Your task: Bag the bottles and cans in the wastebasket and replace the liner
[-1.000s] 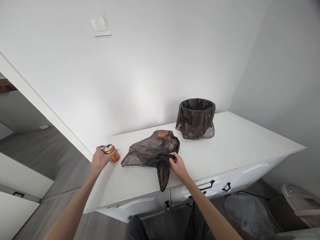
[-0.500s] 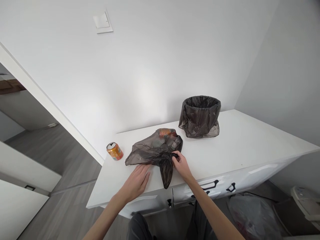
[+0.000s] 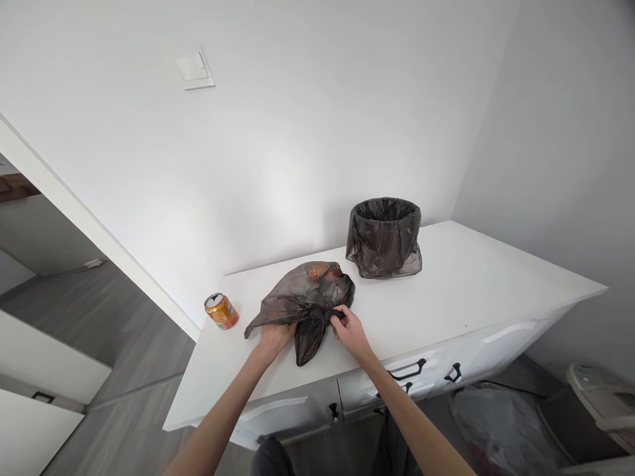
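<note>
A dark see-through plastic bag (image 3: 305, 297) lies on the white countertop (image 3: 446, 297) with an orange object showing through at its far end. My left hand (image 3: 274, 336) grips the gathered plastic on the bag's left side. My right hand (image 3: 350, 330) pinches the bunched neck on the right. A loose flap of the bag hangs toward the counter's front edge between my hands. An orange drink can (image 3: 221, 311) stands upright to the left, apart from both hands.
A small bin lined with a dark bag (image 3: 384, 237) stands at the back of the counter near the wall. Drawers with black handles (image 3: 407, 370) are below. Another plastic bag (image 3: 491, 423) lies on the floor at right. A wall switch (image 3: 195, 67) is above.
My left hand let go of the orange can, crossed to the right and took hold of the bag's left side. My right hand stayed on the neck.
</note>
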Motion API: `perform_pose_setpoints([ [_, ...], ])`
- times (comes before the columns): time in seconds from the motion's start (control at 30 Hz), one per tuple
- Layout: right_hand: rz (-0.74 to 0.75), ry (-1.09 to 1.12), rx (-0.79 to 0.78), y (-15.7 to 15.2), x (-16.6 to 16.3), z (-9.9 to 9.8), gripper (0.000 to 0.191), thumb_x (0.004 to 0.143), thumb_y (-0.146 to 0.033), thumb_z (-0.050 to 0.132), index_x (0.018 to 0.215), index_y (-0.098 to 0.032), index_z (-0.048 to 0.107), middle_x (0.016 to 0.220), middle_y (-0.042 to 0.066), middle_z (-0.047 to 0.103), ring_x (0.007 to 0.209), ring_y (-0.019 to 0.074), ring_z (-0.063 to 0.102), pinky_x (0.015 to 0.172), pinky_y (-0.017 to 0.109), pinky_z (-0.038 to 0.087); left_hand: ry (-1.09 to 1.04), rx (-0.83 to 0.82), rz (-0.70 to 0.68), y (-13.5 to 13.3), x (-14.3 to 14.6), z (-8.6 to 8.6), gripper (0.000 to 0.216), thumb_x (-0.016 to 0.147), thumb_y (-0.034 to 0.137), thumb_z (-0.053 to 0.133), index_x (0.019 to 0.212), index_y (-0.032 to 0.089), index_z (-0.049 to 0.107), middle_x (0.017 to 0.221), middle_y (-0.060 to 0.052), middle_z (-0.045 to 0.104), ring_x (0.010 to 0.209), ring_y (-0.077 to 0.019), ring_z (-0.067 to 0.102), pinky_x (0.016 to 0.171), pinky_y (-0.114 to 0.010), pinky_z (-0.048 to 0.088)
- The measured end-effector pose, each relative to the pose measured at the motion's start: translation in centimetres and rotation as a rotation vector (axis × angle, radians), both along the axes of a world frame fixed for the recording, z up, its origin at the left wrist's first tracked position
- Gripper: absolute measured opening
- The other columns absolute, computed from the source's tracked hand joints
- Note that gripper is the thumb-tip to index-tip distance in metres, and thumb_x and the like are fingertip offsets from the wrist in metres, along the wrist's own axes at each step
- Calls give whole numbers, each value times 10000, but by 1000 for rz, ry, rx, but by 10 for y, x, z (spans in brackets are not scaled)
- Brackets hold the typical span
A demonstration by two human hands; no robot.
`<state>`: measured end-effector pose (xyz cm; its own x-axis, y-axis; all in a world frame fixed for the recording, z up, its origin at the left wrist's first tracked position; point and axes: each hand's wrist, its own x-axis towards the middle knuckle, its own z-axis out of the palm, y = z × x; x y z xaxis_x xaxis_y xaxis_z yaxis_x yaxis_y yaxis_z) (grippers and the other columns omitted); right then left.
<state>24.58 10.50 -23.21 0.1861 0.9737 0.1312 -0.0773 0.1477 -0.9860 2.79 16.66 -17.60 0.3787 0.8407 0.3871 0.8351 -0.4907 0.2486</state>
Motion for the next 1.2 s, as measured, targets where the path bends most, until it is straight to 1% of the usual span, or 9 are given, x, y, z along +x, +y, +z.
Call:
perform_pose_setpoints([
  [0.13,-5,16,3,-4,-2,7,218,858,-443,608,926,-236,592,577,-61,482,552,153,444,518,258,350,20,-15,25,-18,-29,0,314,946,334,575,1222,230,682,1232,-161,733,1263,-379,631,1105,-566,472],
  [0.27,7,32,6,-4,-2,7,206,863,-440,599,912,-241,573,570,-65,471,546,152,433,523,263,337,3,1,-31,-46,-44,25,431,938,377,595,1337,214,611,1373,-164,662,1367,-374,556,1146,-548,446],
  [0.47,40,105,-11,-5,2,7,288,876,-524,618,908,-243,563,587,-60,475,539,154,432,521,272,347,-340,-123,-50,-67,-10,69,403,975,388,553,1329,196,570,1195,-152,722,1252,-321,635,1043,-462,533],
  [0.57,33,142,2,-8,3,11,319,896,-560,603,879,-246,545,597,-57,468,542,154,427,517,276,350,-652,-112,-28,-57,11,81,413,1021,426,515,1373,213,485,1298,-139,685,1219,-258,666,1006,-395,547],
  [0.63,20,154,10,-10,3,13,334,912,-574,586,848,-253,520,609,-57,452,543,152,414,514,277,342,-713,-58,-69,-49,17,79,406,1036,428,510,1388,234,454,1360,-128,654,1236,-236,661,1031,-386,531],
  [0.8,22,133,17,-10,4,12,360,933,-598,564,823,-261,502,611,-52,449,556,163,422,528,284,352,-270,30,-131,-39,5,41,274,1062,350,456,1278,221,564,1261,-113,690,1210,-259,649,1042,-438,502],
  [0.9,10,126,43,-9,4,12,360,933,-602,567,863,-250,547,667,-30,514,617,172,472,581,282,393,-201,54,-102,-44,-9,24,283,1062,352,456,1235,198,619,1166,-120,699,1130,-284,647,993,-467,486],
  [1.07,20,154,68,-9,5,12,347,918,-577,608,887,-231,599,811,4,602,741,184,545,699,289,455,95,93,-153,-67,-25,27,318,1063,395,477,975,218,726,980,-80,704,970,-265,616,888,-425,448],
  [1.2,84,225,71,-9,5,10,260,889,-491,660,918,-236,615,833,10,656,760,198,584,710,300,483,177,17,-182,-77,-33,28,480,1076,398,423,718,214,684,836,-74,704,896,-255,650,907,-443,465],
])
